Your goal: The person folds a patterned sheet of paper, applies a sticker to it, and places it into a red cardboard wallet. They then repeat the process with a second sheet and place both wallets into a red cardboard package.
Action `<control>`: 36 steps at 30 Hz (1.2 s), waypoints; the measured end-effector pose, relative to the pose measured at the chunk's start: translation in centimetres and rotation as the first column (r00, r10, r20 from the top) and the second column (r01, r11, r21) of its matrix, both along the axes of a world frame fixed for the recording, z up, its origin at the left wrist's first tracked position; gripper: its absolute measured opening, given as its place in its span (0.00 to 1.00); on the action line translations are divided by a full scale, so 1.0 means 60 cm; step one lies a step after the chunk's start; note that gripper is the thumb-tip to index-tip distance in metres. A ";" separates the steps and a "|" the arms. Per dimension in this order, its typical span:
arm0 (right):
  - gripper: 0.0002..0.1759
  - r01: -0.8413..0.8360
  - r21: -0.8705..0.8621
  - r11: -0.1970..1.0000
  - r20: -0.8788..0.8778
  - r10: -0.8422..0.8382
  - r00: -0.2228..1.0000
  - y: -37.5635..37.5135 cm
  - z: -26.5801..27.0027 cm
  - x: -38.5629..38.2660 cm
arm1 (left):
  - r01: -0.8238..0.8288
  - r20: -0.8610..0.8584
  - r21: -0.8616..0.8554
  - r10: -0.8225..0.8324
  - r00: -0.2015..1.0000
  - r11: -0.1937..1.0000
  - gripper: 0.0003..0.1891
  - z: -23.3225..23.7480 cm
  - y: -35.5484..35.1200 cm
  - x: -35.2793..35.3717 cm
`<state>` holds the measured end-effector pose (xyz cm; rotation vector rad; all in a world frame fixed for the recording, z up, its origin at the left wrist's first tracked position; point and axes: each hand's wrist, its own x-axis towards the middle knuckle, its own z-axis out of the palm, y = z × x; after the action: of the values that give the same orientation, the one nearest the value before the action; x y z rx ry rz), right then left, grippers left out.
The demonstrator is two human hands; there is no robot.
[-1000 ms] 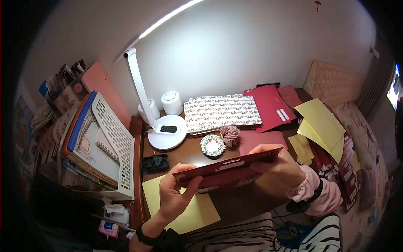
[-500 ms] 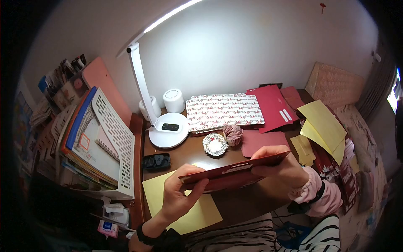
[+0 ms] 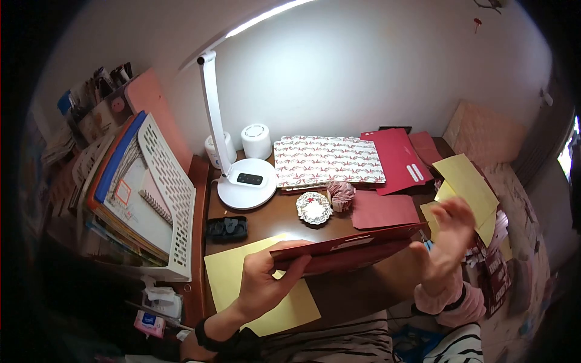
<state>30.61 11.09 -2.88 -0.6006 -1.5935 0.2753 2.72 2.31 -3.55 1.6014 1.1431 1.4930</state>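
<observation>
The red card is held above the desk, over a yellow sheet. The left hand pinches its left end. The right hand, which gripped the right end a moment ago, is now spread open just beside it, so one hand alone carries the card.

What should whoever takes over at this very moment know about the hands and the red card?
Left hand: fingers shut on the left end of the dark red folded paper card, held above the desk.
Right hand: open, blurred, beside the card's right end, not gripping.
Yellow paper sheet lies on the brown wooden desk beneath.
Done: card lifted. Left: it is not yet set down.
</observation>
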 end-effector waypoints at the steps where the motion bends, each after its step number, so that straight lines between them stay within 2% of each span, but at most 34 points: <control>1: 0.43 0.198 0.260 0.945 0.098 -0.229 0.968 -0.010 0.003 0.009 | -0.004 -0.010 0.007 0.004 1.000 1.000 0.14 0.002 0.001 0.001; 2: 0.43 0.194 0.261 0.946 0.104 -0.227 0.968 -0.016 0.011 0.007 | -0.006 -0.004 0.007 0.006 1.000 1.000 0.14 0.002 0.001 0.002; 4: 0.26 -0.154 0.404 0.902 0.482 -0.067 0.874 -0.032 0.027 -0.006 | -0.001 0.016 -0.009 0.001 1.000 1.000 0.14 0.003 0.001 0.002; 6: 0.13 -0.190 0.363 0.912 0.664 -0.110 0.740 -0.052 0.041 -0.033 | 0.003 0.009 -0.032 -0.003 1.000 0.999 0.13 0.006 -0.001 0.002; 8: 0.21 -0.269 0.421 0.866 0.747 -0.163 0.644 -0.044 0.033 -0.049 | 0.001 -0.003 -0.049 -0.001 1.000 0.999 0.13 0.006 -0.001 0.003; 11: 0.22 -0.285 0.467 0.837 0.743 -0.197 0.640 -0.037 0.025 -0.072 | 0.014 0.030 -0.025 -0.014 0.999 1.000 0.14 0.002 -0.002 0.006; 14: 0.24 -0.285 0.402 0.870 0.760 -0.144 0.634 -0.031 0.026 -0.084 | 0.055 0.031 -0.011 -0.055 0.998 0.998 0.17 0.002 0.001 0.004; 20: 0.25 -0.227 0.426 0.876 0.750 -0.201 0.631 -0.032 0.034 -0.094 | 0.077 0.060 -0.001 -0.077 0.995 0.997 0.17 0.002 0.005 0.003; 28: 0.24 -0.183 0.408 0.895 0.765 -0.225 0.604 -0.042 0.040 -0.103 | 0.148 0.078 0.010 -0.148 0.986 0.989 0.27 -0.011 0.013 -0.002; 36: 0.22 -0.140 0.397 0.907 0.771 -0.247 0.587 -0.054 0.042 -0.109 | 0.130 0.025 0.043 -0.131 0.991 0.991 0.26 -0.013 0.014 -0.005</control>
<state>24.06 7.87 -0.36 -0.4412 -2.4349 -0.4895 2.42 3.14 -4.33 1.6455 0.9787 1.4573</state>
